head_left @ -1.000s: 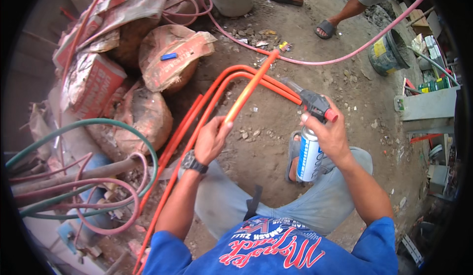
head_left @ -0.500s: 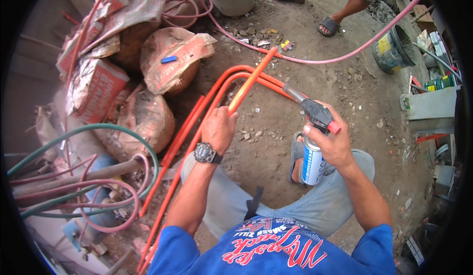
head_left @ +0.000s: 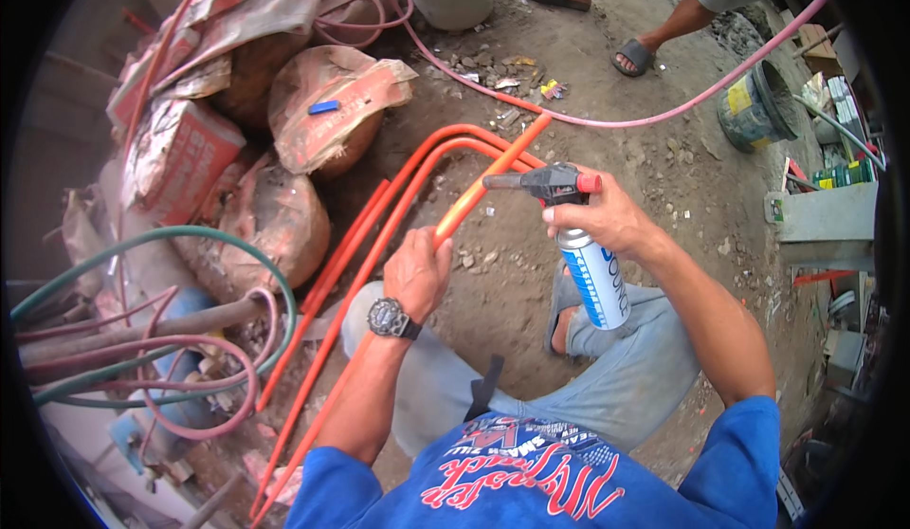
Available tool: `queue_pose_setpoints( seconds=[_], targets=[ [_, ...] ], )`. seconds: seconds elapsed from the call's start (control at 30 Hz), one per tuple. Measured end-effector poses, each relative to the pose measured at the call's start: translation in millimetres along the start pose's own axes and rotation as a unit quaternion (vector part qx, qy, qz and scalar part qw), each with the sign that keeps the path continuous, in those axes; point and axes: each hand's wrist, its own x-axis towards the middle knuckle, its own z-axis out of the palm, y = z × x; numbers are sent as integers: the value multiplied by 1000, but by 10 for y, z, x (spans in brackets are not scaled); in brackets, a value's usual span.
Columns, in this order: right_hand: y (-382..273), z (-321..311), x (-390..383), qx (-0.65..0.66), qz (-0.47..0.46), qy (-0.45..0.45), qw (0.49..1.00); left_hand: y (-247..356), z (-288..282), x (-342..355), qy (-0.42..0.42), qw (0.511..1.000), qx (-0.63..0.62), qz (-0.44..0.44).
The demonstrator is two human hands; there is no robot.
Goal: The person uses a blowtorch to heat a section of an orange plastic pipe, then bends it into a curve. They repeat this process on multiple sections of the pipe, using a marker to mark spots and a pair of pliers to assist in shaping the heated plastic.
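My left hand (head_left: 419,268), with a dark watch at its wrist, is closed around a straight orange plastic pipe (head_left: 502,171). The pipe slants up and away to the right of that hand. My right hand (head_left: 611,218) grips a gas torch, its black head (head_left: 552,184) fitted on a white and blue canister (head_left: 599,284). The torch's metal nozzle points left, its tip at or very near the pipe's upper part; contact cannot be told. No flame shows. Bent orange pipes (head_left: 427,150) lie on the ground behind the held one.
Torn sacks (head_left: 332,117) with a blue object (head_left: 323,107) on top are heaped at the far left. Green and pink hoses (head_left: 237,377) coil at the left. A pink hose (head_left: 654,119) crosses the dirt. Buckets (head_left: 756,107) stand farther off, near another person's sandalled feet (head_left: 637,53).
The torch has moved left and down, and its nozzle has swung from pointing up and left to level leftward beside the pipe. The held pipe's far end has shifted slightly right and nearer.
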Motion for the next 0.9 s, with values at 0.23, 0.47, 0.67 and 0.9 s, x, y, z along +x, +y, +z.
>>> queue_pose_setpoints(
  seconds=[0.23, 0.47, 0.67, 0.9],
  targets=[
    [133, 23, 101, 37, 23, -15, 999, -48, -41, -55, 1, 1000, -17, 5],
    [24, -119, 159, 28, 88, 0, 996, -23, -75, -46, -5, 1000, -24, -4],
    [196, -281, 308, 5, 54, -17, 998, 12, -97, -34, -19, 999, -47, -11],
    [3, -180, 239, 36, 31, -97, 994, 2, -184, -100, -57, 991, -104, -60]
  ],
)
